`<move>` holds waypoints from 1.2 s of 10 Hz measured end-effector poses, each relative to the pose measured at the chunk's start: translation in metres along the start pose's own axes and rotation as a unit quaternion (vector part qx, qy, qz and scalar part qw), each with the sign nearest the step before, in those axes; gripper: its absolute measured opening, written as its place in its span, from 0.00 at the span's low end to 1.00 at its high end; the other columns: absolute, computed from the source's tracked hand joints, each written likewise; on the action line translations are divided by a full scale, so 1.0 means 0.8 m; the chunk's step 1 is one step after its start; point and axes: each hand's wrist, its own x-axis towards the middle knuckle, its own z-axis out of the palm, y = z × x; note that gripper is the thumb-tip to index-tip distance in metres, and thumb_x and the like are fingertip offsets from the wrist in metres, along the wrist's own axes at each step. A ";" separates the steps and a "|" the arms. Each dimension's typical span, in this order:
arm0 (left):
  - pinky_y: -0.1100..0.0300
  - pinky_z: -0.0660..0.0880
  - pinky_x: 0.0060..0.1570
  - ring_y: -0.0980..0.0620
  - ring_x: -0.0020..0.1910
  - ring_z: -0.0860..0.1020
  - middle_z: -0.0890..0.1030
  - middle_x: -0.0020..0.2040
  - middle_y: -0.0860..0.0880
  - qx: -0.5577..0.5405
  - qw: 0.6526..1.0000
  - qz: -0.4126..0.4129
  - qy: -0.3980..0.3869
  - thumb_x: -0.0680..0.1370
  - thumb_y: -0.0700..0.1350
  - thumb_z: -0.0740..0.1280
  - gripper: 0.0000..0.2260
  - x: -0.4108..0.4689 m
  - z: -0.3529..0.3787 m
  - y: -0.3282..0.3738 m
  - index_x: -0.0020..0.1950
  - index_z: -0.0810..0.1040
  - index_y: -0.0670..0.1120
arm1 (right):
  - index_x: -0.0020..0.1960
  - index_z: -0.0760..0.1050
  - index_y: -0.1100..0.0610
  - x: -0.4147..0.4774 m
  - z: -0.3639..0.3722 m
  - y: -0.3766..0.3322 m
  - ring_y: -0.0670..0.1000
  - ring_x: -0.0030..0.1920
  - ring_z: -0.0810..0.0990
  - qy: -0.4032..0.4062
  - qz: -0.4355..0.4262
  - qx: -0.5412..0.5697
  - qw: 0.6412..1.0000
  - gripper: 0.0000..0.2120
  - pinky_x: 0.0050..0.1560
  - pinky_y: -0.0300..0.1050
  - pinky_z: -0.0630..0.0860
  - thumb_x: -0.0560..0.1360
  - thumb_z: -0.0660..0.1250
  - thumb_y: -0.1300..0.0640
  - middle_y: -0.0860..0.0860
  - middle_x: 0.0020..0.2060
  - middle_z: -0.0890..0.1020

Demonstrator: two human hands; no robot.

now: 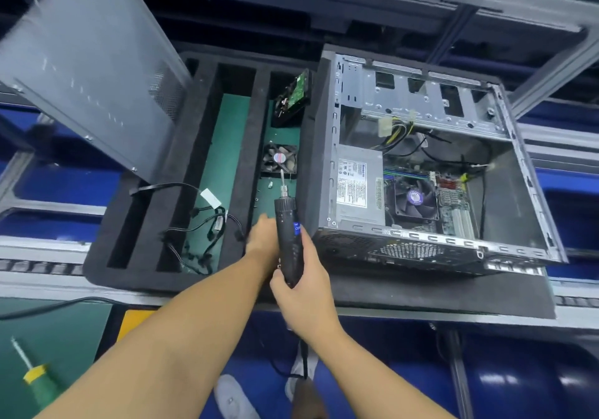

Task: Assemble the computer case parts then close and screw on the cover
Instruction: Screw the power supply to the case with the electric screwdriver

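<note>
Your right hand (306, 292) is wrapped tight round the lower body of a black electric screwdriver (289, 237), its bit aimed away from you at a small black square fan (280, 159). Your left hand (263, 240) reaches just left of the tool into the black foam tray (97, 256). Its fingertips are hidden, so I cannot tell whether it holds anything. The open grey metal computer case (418, 104) lies right of both hands. Its grey perforated side cover (90, 62) stands far left, beyond them.
</note>
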 end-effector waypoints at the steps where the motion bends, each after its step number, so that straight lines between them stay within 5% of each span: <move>1: 0.52 0.76 0.55 0.39 0.62 0.78 0.79 0.63 0.40 0.011 1.000 0.020 0.014 0.85 0.46 0.54 0.17 0.009 0.006 -0.008 0.67 0.75 0.42 | 0.72 0.55 0.20 0.001 0.000 0.001 0.44 0.56 0.80 -0.004 -0.002 -0.002 1.000 0.39 0.56 0.37 0.78 0.74 0.65 0.56 0.44 0.57 0.81; 2: 0.54 0.77 0.52 0.38 0.61 0.78 0.79 0.62 0.38 0.064 0.997 0.043 0.000 0.84 0.43 0.56 0.14 0.002 0.004 -0.003 0.64 0.76 0.40 | 0.73 0.55 0.23 0.002 0.000 0.003 0.45 0.56 0.79 -0.006 -0.005 -0.005 1.000 0.38 0.58 0.40 0.79 0.74 0.65 0.56 0.44 0.58 0.81; 3: 0.51 0.76 0.49 0.38 0.50 0.79 0.81 0.49 0.38 0.047 0.998 0.033 -0.031 0.81 0.37 0.60 0.08 0.012 -0.006 0.006 0.48 0.78 0.41 | 0.73 0.56 0.23 0.000 -0.001 0.005 0.46 0.51 0.81 -0.003 -0.003 0.001 1.000 0.38 0.55 0.42 0.81 0.74 0.66 0.54 0.43 0.54 0.81; 4: 0.55 0.75 0.43 0.46 0.40 0.77 0.79 0.41 0.45 -0.086 0.995 0.008 -0.059 0.77 0.38 0.64 0.05 0.004 -0.019 0.026 0.42 0.76 0.45 | 0.72 0.59 0.24 0.001 -0.001 0.004 0.48 0.42 0.82 0.002 0.015 0.018 1.000 0.36 0.47 0.52 0.84 0.73 0.66 0.54 0.43 0.47 0.82; 5: 0.57 0.79 0.37 0.53 0.34 0.81 0.84 0.41 0.47 -0.319 0.945 0.001 -0.077 0.77 0.37 0.67 0.05 -0.011 -0.040 0.047 0.49 0.82 0.45 | 0.66 0.61 0.18 0.000 0.004 -0.003 0.48 0.35 0.80 0.008 0.021 0.054 0.998 0.36 0.36 0.52 0.84 0.72 0.67 0.54 0.43 0.48 0.81; 6: 0.59 0.81 0.46 0.55 0.42 0.82 0.84 0.44 0.49 -0.447 0.888 0.039 -0.103 0.81 0.38 0.65 0.06 -0.018 -0.068 0.064 0.56 0.80 0.42 | 0.61 0.61 0.14 0.000 0.007 -0.015 0.49 0.32 0.79 0.003 0.017 0.082 0.996 0.36 0.30 0.45 0.79 0.70 0.67 0.54 0.46 0.54 0.80; 8: 0.63 0.80 0.45 0.55 0.47 0.84 0.86 0.49 0.47 -0.496 0.858 0.056 -0.117 0.82 0.36 0.62 0.08 -0.031 -0.124 0.064 0.60 0.77 0.40 | 0.65 0.60 0.17 -0.007 0.010 -0.043 0.48 0.34 0.78 -0.070 -0.011 0.055 0.996 0.38 0.32 0.44 0.79 0.71 0.67 0.56 0.49 0.59 0.79; 9: 0.64 0.79 0.44 0.54 0.45 0.84 0.85 0.50 0.44 -0.497 0.858 0.062 -0.110 0.81 0.35 0.63 0.08 -0.037 -0.146 0.063 0.60 0.77 0.39 | 0.75 0.58 0.28 -0.014 0.014 -0.053 0.51 0.35 0.79 -0.090 -0.015 0.002 0.996 0.39 0.37 0.52 0.82 0.75 0.68 0.61 0.46 0.51 0.82; 10: 0.62 0.80 0.47 0.54 0.46 0.84 0.85 0.50 0.43 -0.485 0.863 0.076 -0.120 0.82 0.36 0.63 0.08 -0.042 -0.161 0.058 0.60 0.77 0.39 | 0.80 0.58 0.40 -0.021 0.017 -0.060 0.44 0.42 0.80 -0.095 -0.035 -0.035 0.994 0.37 0.52 0.46 0.82 0.77 0.68 0.63 0.33 0.52 0.81; 12: 0.57 0.78 0.57 0.54 0.46 0.83 0.86 0.45 0.47 -0.459 0.874 0.096 -0.129 0.82 0.38 0.63 0.07 -0.051 -0.178 0.045 0.57 0.79 0.43 | 0.80 0.54 0.36 -0.035 0.020 -0.065 0.44 0.34 0.77 -0.123 -0.032 -0.045 0.991 0.39 0.39 0.36 0.79 0.77 0.66 0.61 0.40 0.50 0.81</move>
